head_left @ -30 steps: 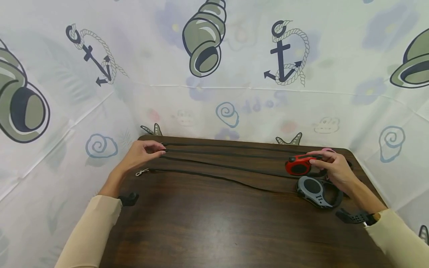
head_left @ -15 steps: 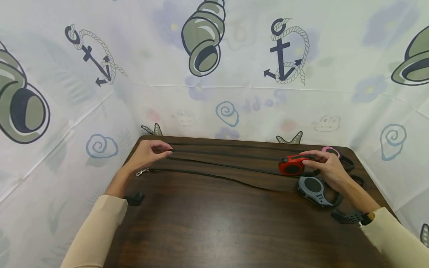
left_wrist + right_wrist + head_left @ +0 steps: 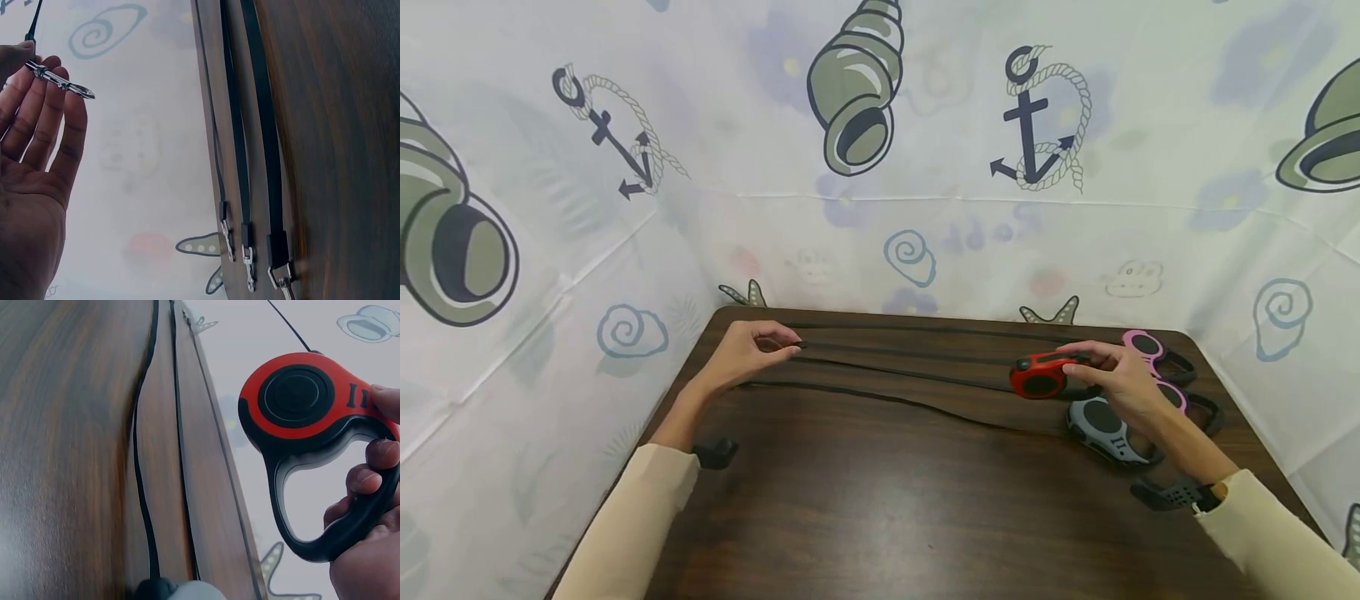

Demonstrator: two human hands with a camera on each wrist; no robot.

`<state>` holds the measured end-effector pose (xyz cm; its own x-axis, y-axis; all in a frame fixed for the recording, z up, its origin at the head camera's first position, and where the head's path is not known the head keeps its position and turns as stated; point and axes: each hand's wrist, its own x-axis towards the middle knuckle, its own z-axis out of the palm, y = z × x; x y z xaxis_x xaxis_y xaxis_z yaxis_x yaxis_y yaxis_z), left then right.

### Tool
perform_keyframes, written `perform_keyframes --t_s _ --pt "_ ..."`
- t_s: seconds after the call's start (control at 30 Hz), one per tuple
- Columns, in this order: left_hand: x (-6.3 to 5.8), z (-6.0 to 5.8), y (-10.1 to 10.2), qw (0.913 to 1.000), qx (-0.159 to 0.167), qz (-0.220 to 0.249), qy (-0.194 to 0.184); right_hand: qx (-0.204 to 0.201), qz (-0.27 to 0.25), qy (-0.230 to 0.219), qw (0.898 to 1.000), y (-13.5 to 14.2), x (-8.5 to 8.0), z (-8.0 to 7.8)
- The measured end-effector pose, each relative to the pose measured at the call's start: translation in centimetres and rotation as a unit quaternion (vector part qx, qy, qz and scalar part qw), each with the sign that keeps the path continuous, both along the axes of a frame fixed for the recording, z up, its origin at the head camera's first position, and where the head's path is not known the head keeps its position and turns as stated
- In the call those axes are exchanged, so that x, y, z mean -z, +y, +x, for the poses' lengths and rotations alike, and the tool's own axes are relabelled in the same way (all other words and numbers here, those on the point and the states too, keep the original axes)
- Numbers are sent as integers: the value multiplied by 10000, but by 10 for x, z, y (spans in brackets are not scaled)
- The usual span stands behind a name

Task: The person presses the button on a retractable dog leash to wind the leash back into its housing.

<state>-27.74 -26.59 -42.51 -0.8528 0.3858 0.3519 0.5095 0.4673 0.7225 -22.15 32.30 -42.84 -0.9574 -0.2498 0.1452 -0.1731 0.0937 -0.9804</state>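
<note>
My right hand grips the black loop handle of a red retractable dog leash, raised above the table. In the right wrist view its black cord runs out from the top of the casing. At the other end my left hand pinches that cord between thumb and fingers, just by its metal snap clip. The cord stretches nearly straight between both hands. In the left wrist view, several more leash straps lie on the table, each ending in a metal clip.
A grey retractable leash lies on the brown table below my right hand. Behind it are two pink-rimmed ones, one partly covered by my forearm. Patterned white cloth hangs along the back and sides.
My hands have drawn closer together: the left moved right with the clip, the right moved left with the red leash. The stretch between them is shorter, and the pink-rimmed leashes show more.
</note>
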Motion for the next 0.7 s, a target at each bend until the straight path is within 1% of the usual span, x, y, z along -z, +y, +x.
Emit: perform_keyframes --t_s 0.23,0.37,0.53,0.7 --pt "3 4 8 9998 125 126 53 -19 90 178 9998 -12 -1 2" --pt "5 6 14 9998 129 106 77 -92 20 130 9999 -20 -1 4" --pt "8 8 22 9998 190 43 53 -69 41 97 9999 -30 0 6" --pt "10 9 30 9996 258 59 51 -233 -213 3 9995 -37 3 7"
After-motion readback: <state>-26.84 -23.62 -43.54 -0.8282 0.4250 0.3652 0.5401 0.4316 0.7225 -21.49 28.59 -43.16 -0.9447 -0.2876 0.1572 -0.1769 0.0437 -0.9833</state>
